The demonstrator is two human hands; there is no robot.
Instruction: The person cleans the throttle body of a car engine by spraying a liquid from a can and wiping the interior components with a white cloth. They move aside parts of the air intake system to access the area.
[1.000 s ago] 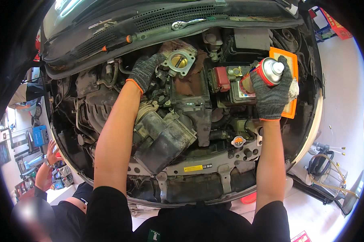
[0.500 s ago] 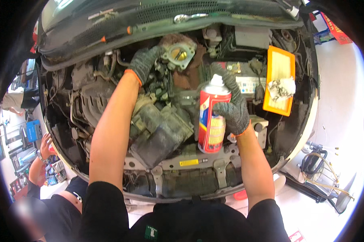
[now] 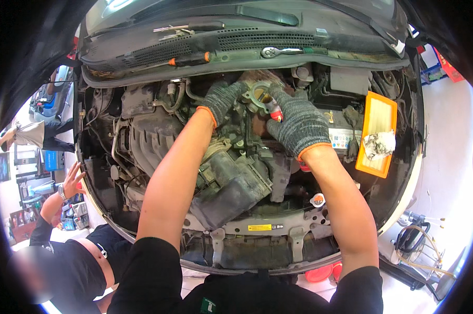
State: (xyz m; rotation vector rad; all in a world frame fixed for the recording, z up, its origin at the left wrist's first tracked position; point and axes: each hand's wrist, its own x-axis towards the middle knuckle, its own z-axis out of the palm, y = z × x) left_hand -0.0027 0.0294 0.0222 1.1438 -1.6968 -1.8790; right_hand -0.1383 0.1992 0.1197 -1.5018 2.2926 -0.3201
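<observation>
A metal throttle body [image 3: 257, 98] with a round bore and brass-coloured plate sits toward the back of the engine bay. My left hand [image 3: 221, 103], in a grey knit glove with an orange cuff, grips its left side; the fingertips are partly hidden. Against its right side is my gloved right hand [image 3: 303, 123], closed round a red spray can [image 3: 276, 115]. Most of the can is covered by the hand and wrist, and its nozzle cannot be made out. A brown rag [image 3: 262, 77] lies behind the throttle body.
An orange-framed air filter [image 3: 370, 104] with crumpled paper [image 3: 379, 145] on it rests at the right. A black airbox part [image 3: 231, 193] lies in front. A ratchet [image 3: 281, 52] and screwdriver [image 3: 189, 59] lie along the cowl. Another person's hand [image 3: 71, 183] is at the left fender.
My right hand has brought the spray can up and left, to the throttle body. My left hand stays on the throttle body. The view has shifted, showing more of the cowl.
</observation>
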